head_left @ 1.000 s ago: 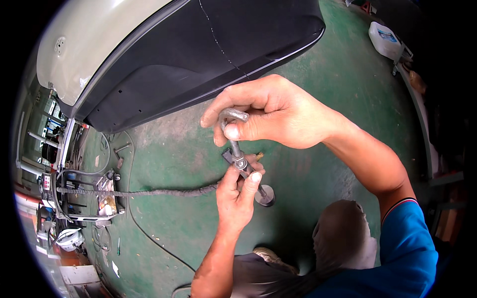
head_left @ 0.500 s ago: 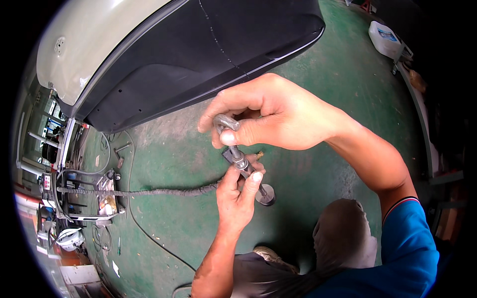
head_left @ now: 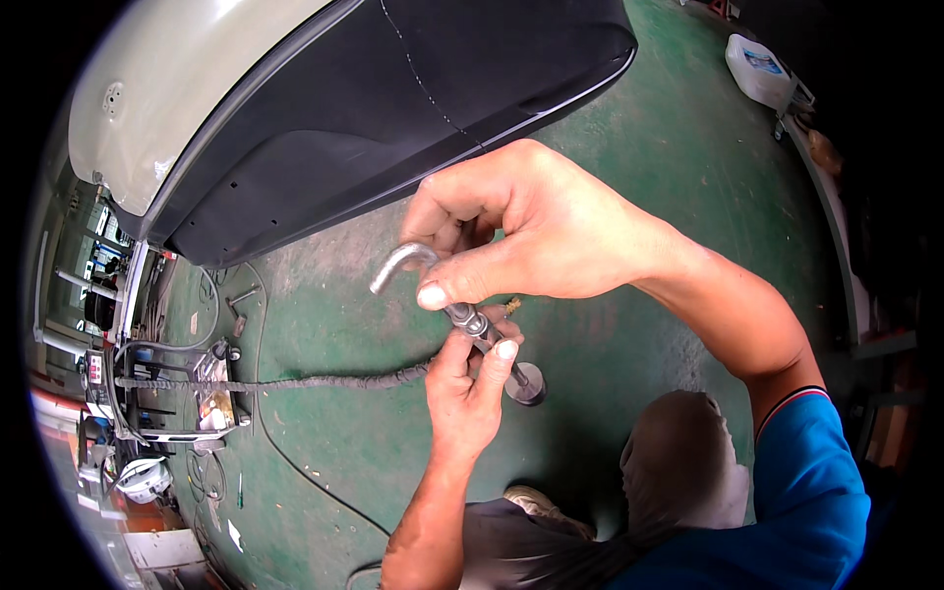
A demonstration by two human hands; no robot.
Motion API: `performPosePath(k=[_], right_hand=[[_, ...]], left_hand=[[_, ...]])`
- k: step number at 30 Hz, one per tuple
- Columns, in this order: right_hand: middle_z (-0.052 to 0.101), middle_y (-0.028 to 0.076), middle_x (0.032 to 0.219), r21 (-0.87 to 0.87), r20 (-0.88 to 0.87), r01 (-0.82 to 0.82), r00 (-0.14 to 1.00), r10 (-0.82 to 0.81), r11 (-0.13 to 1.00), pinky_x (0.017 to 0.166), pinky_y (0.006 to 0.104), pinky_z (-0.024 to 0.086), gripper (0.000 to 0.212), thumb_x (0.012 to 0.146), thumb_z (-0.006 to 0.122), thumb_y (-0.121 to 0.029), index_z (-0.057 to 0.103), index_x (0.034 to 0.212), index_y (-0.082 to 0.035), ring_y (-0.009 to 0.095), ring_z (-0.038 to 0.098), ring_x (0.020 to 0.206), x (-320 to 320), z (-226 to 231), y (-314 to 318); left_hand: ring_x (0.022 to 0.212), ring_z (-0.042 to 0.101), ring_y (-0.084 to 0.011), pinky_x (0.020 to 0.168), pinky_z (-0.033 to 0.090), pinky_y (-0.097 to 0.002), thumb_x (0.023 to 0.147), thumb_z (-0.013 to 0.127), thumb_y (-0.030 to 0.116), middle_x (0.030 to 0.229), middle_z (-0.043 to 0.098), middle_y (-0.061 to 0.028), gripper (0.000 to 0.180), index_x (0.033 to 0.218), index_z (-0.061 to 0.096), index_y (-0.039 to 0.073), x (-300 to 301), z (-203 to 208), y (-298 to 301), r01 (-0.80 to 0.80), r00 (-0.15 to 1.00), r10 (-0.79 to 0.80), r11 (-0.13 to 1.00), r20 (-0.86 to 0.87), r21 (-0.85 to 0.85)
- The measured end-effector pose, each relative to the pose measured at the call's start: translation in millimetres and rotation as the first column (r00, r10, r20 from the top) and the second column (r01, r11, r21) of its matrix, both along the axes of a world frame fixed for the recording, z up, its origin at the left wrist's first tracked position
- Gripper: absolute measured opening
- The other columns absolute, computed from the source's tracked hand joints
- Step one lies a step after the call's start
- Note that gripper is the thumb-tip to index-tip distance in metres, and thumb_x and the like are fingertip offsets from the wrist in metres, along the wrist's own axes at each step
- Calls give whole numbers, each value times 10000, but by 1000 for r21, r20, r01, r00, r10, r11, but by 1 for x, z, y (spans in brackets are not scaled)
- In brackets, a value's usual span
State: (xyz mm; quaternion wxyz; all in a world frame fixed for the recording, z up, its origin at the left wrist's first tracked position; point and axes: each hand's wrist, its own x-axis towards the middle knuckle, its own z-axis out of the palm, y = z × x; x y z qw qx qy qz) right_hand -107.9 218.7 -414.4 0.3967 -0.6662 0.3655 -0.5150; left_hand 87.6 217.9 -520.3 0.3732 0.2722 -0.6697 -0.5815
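A metal pulling tool with a shaft (head_left: 472,323) slants between my two hands. My left hand (head_left: 466,393) is closed around its middle, thumb along the top. At the upper end, a bent steel hook (head_left: 401,261) curves out to the left. My right hand (head_left: 526,231) pinches the hook's stem between thumb and fingers; the fingertips are partly hidden. Below my left hand shows the tool's round, flat end disc (head_left: 527,385). A thick sleeved cable (head_left: 315,380) runs in from the left to the tool, its joint hidden by my left hand.
A vehicle body with a light panel (head_left: 177,88) and black lower trim (head_left: 324,108) stands ahead. A wheeled cart (head_left: 211,398) is at left. A thin cable (head_left: 305,474) crosses the green floor (head_left: 678,226). A white jug (head_left: 757,71) sits far right.
The hook has turned, its open end now pointing out to the left and down. My right fingers have shifted along its stem; the left hand has stayed nearly still.
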Motion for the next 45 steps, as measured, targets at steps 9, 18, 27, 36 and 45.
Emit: performPosePath(k=[9,18,27,36,45], right_hand=[[665,49,741,29,-17,-90,996,90,996,604,278,478,230,853,713,-141,689,985,45,87,577,672,-8,-1,7],[632,74,674,-95,-105,-15,994,5,995,571,297,472,209,828,736,-146,655,847,45,100,572,621,-9,-2,4],[616,71,683,-147,-96,0,995,-14,989,486,277,471,187,853,713,-125,644,871,48,102,598,538,-6,-19,-1],[632,97,807,-193,-188,-133,977,96,972,611,332,489,189,881,708,-120,644,883,58,182,629,713,-10,-20,-5],[589,71,597,-234,-202,15,977,-63,972,434,284,464,243,853,728,-155,603,825,51,118,618,484,-6,-26,-4]], left_hand=[[930,599,-152,836,465,-308,996,602,205,1013,656,-89,266,1115,585,-33,1,1,-1,-14,1000,14,1000,15,-15],[932,595,-144,829,459,-295,989,606,191,1017,654,-84,292,1169,587,-38,2,1,-2,-3,999,4,1000,43,-11],[924,598,-140,810,464,-289,989,607,191,1018,651,-78,246,1115,594,-20,0,1,-3,-5,1000,5,1000,17,-24],[913,606,-151,797,474,-291,993,601,181,1004,645,-84,206,1047,587,-18,-1,1,-3,-13,1000,14,1000,25,-20],[907,611,-152,805,477,-292,987,604,164,1005,647,-84,200,1056,590,-23,-1,1,-3,6,999,-6,1000,45,-6]])
